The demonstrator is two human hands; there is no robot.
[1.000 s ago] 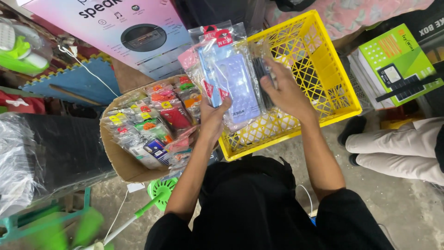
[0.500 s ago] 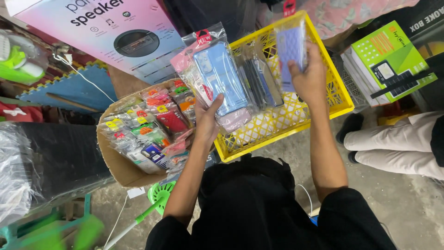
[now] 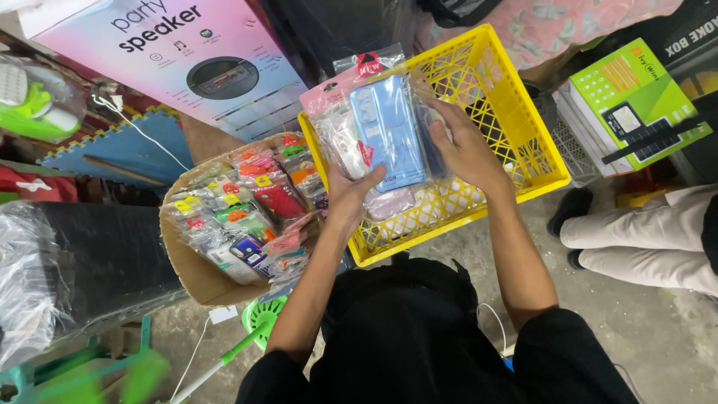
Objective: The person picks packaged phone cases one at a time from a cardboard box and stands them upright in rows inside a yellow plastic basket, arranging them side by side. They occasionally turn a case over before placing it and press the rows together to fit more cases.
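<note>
1. the left hand grips the lower edge of a fanned stack of packets, thumb across the front, fingers hidden behind.
2. the right hand is closed on the stack's right side, fingers curled over the edge of the packets at the back.
3. the stack sits upright over the left half of the yellow crate, held above its floor. the front packet is a blue case in clear wrap.
4. to do this well, i judge: keep the left thumb pinned so the slippery wraps do not slide, peel one packet at a time with the right fingers, and keep the stack over the crate so a slip lands inside.
5. counts: two hands; one crate; in the stack about four or five packets show edges, exact number unclear; one pale pink packet lies on the crate floor.
6. outward: one cardboard box just left of the crate, packed with many small packets, too many to count; one speaker carton beyond; one green box to the right; another person's leg nearby.
</note>
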